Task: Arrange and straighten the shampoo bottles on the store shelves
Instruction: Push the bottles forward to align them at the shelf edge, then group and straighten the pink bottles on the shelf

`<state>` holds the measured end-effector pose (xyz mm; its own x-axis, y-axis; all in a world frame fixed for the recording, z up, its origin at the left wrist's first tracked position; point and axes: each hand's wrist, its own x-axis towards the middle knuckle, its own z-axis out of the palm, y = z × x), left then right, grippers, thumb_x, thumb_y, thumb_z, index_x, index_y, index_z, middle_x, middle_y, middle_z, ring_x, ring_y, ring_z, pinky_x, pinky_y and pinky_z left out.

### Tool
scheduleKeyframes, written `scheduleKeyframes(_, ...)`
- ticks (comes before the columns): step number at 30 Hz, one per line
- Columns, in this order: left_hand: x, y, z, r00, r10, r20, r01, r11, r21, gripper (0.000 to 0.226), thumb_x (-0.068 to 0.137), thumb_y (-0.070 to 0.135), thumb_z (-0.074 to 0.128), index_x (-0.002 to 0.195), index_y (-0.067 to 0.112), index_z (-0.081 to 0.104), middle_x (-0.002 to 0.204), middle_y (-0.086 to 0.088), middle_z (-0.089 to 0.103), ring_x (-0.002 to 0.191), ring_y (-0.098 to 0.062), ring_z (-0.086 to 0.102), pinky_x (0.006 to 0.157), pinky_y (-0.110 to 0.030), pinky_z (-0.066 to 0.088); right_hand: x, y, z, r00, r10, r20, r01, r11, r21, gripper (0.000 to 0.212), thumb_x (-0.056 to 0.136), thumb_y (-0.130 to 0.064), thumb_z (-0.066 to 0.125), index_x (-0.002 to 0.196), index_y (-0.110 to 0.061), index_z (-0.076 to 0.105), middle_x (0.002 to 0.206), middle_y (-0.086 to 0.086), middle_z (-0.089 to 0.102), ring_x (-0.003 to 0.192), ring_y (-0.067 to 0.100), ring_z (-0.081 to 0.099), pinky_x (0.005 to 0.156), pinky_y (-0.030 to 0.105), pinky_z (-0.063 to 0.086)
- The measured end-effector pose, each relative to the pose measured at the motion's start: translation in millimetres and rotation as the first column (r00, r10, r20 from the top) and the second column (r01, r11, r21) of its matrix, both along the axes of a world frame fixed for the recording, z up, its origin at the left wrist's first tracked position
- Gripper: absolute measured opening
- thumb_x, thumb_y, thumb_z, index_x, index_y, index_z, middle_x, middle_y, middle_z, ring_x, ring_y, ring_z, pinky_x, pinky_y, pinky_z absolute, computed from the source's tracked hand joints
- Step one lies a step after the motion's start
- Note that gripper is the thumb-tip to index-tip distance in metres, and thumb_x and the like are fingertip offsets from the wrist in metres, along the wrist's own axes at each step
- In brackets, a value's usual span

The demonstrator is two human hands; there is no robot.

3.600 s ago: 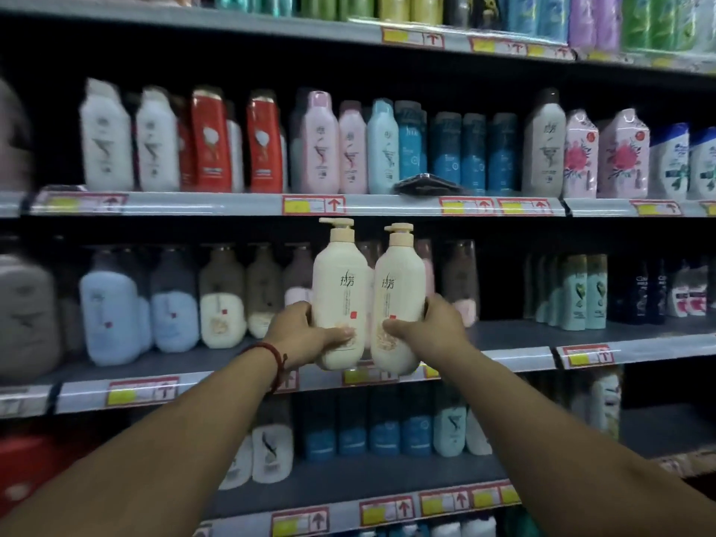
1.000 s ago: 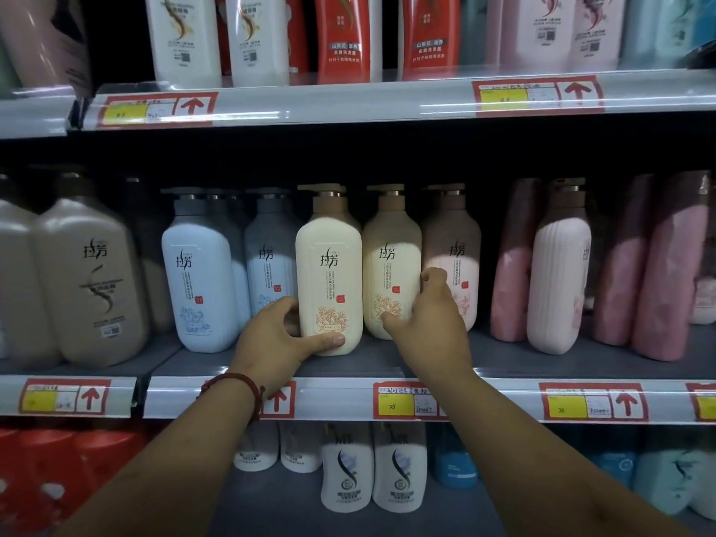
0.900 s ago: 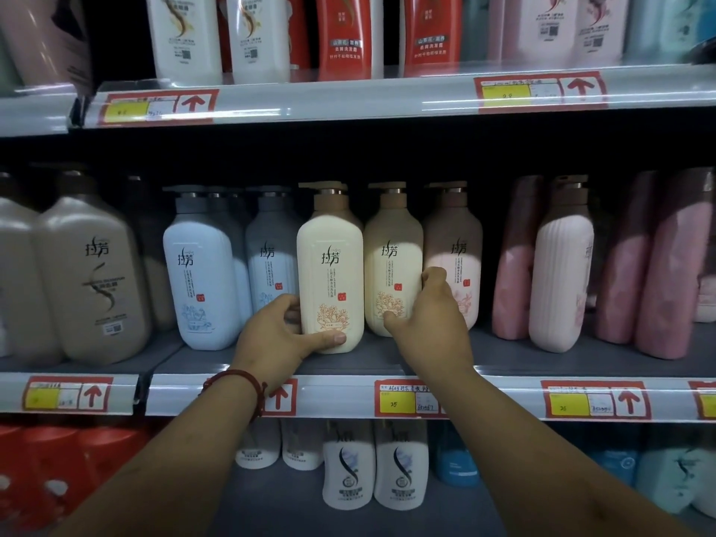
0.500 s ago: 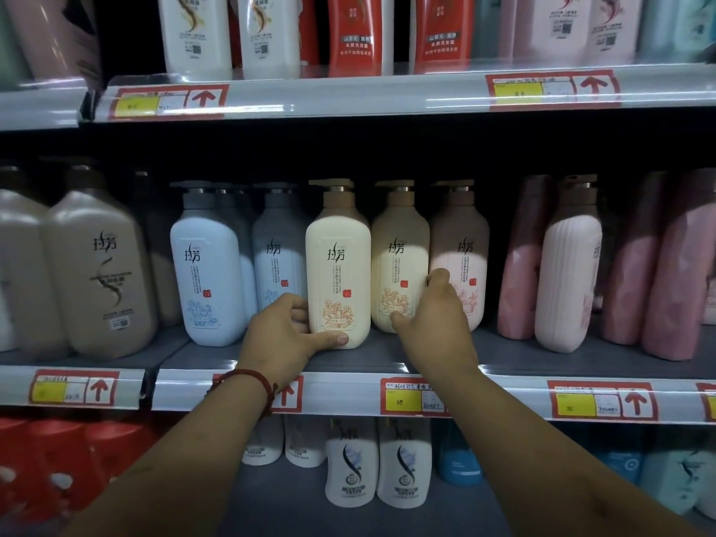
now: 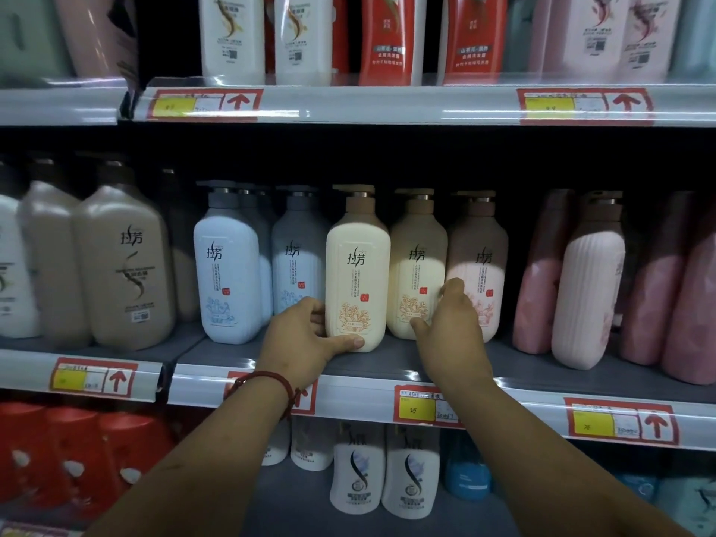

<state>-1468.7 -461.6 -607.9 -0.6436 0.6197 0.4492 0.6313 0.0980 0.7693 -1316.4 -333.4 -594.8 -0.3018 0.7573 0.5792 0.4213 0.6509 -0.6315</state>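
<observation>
Top-shelf bottles (image 5: 232,36) cropped above, price tags (image 5: 416,408) unreadable, far-left bottles (image 5: 17,265) blurred

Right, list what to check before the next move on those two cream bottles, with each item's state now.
1. The left hand grips the front cream bottle near its base: ok.
2. The right hand holds the second cream bottle low down: ok.
3. Both bottles stand upright on the shelf: ok.
4. Both labels face forward: ok.
5. Fronts level with each other: not ok, the front cream bottle stands nearer the shelf edge.
6. Room behind it to push it back: cannot tell, hidden.
</observation>
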Motion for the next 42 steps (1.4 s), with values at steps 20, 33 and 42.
scheduleKeyframes(20,14,-2,21,0.966,0.102,-0.237,-0.172,0.940,-0.296,0.056,0.081,0.054,0.075,0.107,0.006,0.062,0.111,-0.009,0.067,0.105,-0.023,0.065,0.084,-0.032,0.055,11,1,14,0.994,0.043,0.103,-0.041,0.999,-0.019,0.036,0.090,-0.012,0.066,0.118,-0.008,0.043,0.116,0.014,0.058,0.106,0.031,0.061,0.078,0.034,0.049)
scheduleKeyframes(33,118,-2,39,0.740,0.001,-0.672,-0.227,0.942,-0.248,0.042,0.095,0.050,0.055,0.123,0.019,0.047,0.121,-0.003,0.060,0.103,-0.024,0.060,0.080,-0.039,0.053,154,14,24,0.984,-0.081,0.156,0.031,0.954,0.299,0.019,0.090,-0.026,0.065,0.097,-0.018,0.048,0.102,0.002,0.052,0.090,0.025,0.054,0.068,0.037,0.048)
scheduleKeyframes(42,177,79,31,0.952,-0.116,-0.285,0.091,0.991,-0.100,0.036,0.090,0.033,0.070,0.113,0.020,0.046,0.093,0.000,0.062,0.086,-0.019,0.062,0.079,-0.032,0.052,205,67,16,0.993,-0.087,-0.078,0.091,0.995,0.046,0.034,0.086,-0.036,0.071,0.110,-0.018,0.053,0.104,0.002,0.064,0.086,0.019,0.060,0.072,0.032,0.048)
